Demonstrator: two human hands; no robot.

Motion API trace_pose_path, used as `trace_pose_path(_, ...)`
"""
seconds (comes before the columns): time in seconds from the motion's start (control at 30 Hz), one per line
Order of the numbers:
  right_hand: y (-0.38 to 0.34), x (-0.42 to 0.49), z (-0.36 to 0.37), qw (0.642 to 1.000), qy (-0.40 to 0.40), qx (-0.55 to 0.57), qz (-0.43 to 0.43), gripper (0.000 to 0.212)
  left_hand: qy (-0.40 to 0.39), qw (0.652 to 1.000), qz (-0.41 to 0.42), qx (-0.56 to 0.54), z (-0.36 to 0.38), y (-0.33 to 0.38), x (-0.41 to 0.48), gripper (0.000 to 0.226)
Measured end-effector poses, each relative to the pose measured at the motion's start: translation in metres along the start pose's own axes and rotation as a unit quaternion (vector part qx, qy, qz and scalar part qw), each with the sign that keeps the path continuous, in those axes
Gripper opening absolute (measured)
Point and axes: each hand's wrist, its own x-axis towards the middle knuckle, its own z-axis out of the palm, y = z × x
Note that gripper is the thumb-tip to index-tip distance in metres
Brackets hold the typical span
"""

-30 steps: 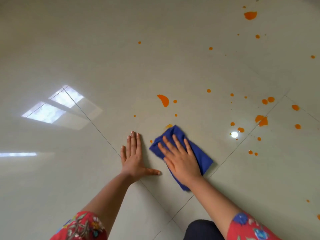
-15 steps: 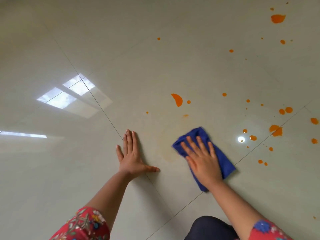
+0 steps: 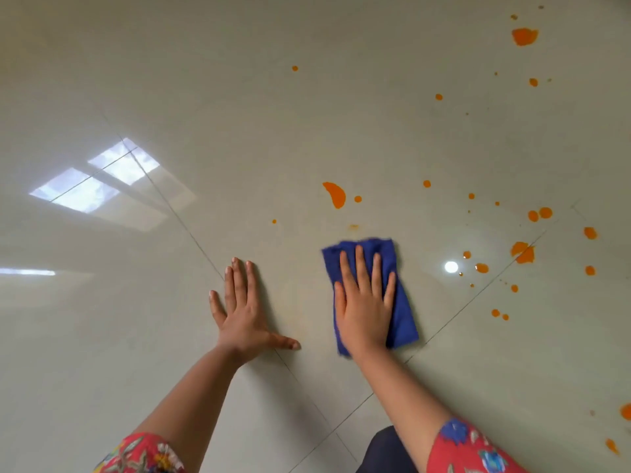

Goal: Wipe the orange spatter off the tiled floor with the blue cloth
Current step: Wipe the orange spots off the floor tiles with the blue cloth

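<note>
A folded blue cloth (image 3: pixel 399 302) lies flat on the glossy pale tiled floor (image 3: pixel 307 114). My right hand (image 3: pixel 363 302) presses on it with straight fingers spread, palm down. My left hand (image 3: pixel 244 308) rests flat on the bare tile to the left, fingers straight and thumb out. Orange spatter dots the floor beyond and to the right: a curved drop (image 3: pixel 335 194) just past the cloth, a faint smear (image 3: pixel 354 227) right above the cloth's far edge, a large blob (image 3: pixel 524 36) far off, and a pair of blobs (image 3: pixel 522 252) at the right.
Several small orange drops scatter across the right half, some near the right edge (image 3: pixel 626 411). Thin grout lines cross under my hands. A window reflection (image 3: pixel 95 186) and a bright lamp glint (image 3: pixel 451 266) shine on the tile. My dark knee (image 3: pixel 386 452) shows at the bottom.
My right hand has slid the cloth back and forth, turning it so it now points straight away from me. The drop near the cloth's far edge is reduced to a faint smear. My left hand stayed planted.
</note>
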Motion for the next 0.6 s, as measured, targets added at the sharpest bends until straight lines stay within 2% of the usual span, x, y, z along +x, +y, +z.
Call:
trace_pose_path(0.03,-0.006,-0.021,0.0,1.0,0.003,0.003,-0.003,0.056,0.002,1.0,0.001,0.001,0.0,-0.001,0.001,0.167)
trace_pose_path(0.1,-0.028,-0.044,0.004,0.994,-0.026,0.018,-0.103,0.056,0.0,1.0,0.004,-0.004,0.0,0.0,0.003,0.168)
trace_pose_path(0.2,-0.059,0.002,0.01,0.969,-0.035,0.025,-0.243,0.053,-0.002,1.0,0.011,-0.008,0.001,0.0,0.002,0.166)
trace_pose_path(0.27,-0.064,0.046,0.011,0.969,-0.034,0.005,-0.247,0.052,0.001,1.0,0.006,0.0,0.001,0.001,0.001,0.167)
trace_pose_path(0.4,-0.034,0.049,0.01,0.998,0.01,0.022,-0.061,0.05,0.003,1.0,0.009,0.001,0.0,0.001,-0.001,0.168)
trace_pose_path(0.43,-0.034,0.032,0.009,0.998,0.012,0.025,-0.049,0.051,0.003,1.0,0.012,-0.003,0.001,0.0,0.0,0.167)
trace_pose_path(0.47,-0.04,0.014,0.01,0.997,0.006,0.02,-0.071,0.052,0.005,1.0,0.013,-0.006,0.001,0.0,0.0,0.167)
trace_pose_path(0.53,-0.06,-0.002,0.013,0.985,-0.012,0.017,-0.174,0.052,0.006,1.0,0.012,-0.004,0.0,0.001,0.001,0.166)
trace_pose_path(0.6,-0.08,0.025,0.014,0.967,-0.019,0.028,-0.251,0.051,0.008,1.0,0.006,0.004,0.0,0.002,0.0,0.166)
